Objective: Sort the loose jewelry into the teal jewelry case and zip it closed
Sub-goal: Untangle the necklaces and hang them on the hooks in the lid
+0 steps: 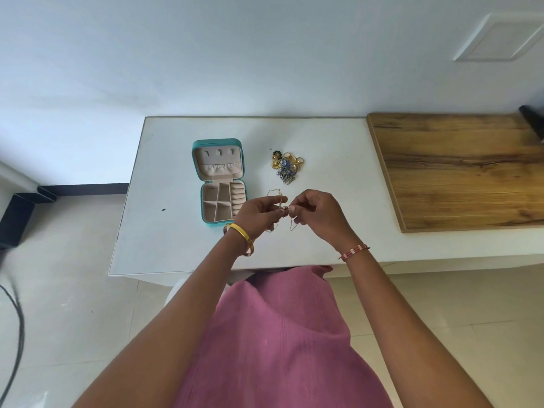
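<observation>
Teal jewelry case (219, 184) open, compartments bare; left hand (259, 212) and right hand (316, 213) both pinching thin chain (278, 198).

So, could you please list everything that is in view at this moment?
jewelry case: one, teal, beige inside, open on white table, left of hands
loose jewelry pile: one, gold and blue, right of case
thin chain: one, pale gold, pinched by both hands
white table: one
wooden board: one, brown, right
cable: one, dark, floor left
left hand: gold bangle
right hand: red beaded bracelet
</observation>
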`<state>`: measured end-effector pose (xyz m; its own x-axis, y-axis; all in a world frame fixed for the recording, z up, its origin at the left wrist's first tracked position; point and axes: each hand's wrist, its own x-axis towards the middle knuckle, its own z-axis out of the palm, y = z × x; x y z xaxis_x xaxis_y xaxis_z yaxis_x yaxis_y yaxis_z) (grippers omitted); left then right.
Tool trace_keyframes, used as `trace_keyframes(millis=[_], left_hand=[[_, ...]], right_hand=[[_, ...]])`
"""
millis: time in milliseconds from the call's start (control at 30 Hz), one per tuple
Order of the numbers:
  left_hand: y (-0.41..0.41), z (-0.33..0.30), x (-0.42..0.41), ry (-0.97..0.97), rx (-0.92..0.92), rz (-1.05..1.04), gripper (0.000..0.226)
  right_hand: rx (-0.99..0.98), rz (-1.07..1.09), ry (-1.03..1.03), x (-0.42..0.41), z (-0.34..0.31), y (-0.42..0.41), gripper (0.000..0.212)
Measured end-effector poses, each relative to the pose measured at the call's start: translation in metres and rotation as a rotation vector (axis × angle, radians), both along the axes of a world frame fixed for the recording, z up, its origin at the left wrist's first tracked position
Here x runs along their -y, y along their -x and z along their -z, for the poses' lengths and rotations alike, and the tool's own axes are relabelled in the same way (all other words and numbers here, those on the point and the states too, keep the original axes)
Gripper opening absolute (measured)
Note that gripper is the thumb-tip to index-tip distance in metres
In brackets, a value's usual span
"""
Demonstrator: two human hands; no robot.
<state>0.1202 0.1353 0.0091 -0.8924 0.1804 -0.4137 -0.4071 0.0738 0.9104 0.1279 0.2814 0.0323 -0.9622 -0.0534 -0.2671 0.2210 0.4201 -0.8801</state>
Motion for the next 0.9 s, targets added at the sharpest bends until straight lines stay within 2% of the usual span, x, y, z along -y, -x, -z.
trace_keyframes(millis=[67,167,267,333,467,700,900], left_hand=[[0.004,-0.003,0.001,0.108,-0.074,0.072,0.037],[0.009,-0.005,0.0,0.226,-0.145,0.135,0.036],[0.011,-0.001,0.003,0.288,-0.15,0.109,0.024],[0.011,0.005,0.012,0.348,-0.139,0.048,0.017],[0.009,0.016,0.027,0.392,-0.124,-0.104,0.016],[0.006,0.014,-0.001,0.269,-0.048,-0.03,0.018],[0.009,0.019,-0.013,0.367,0.011,-0.081,0.026]], right_hand=[[0.063,-0.021,0.062,-0.004,-0.004,0.001,0.003],[0.161,-0.137,0.043,-0.009,-0.009,0.002,0.009],[0.256,-0.224,0.009,-0.016,-0.011,0.002,0.013],[0.272,-0.19,0.052,-0.026,-0.011,0.003,0.016],[0.251,-0.056,0.271,-0.043,-0.011,0.007,0.022],[0.111,0.17,0.657,-0.044,-0.013,0.015,0.023],[-0.014,0.292,1.0,-0.053,-0.031,0.031,0.024]])
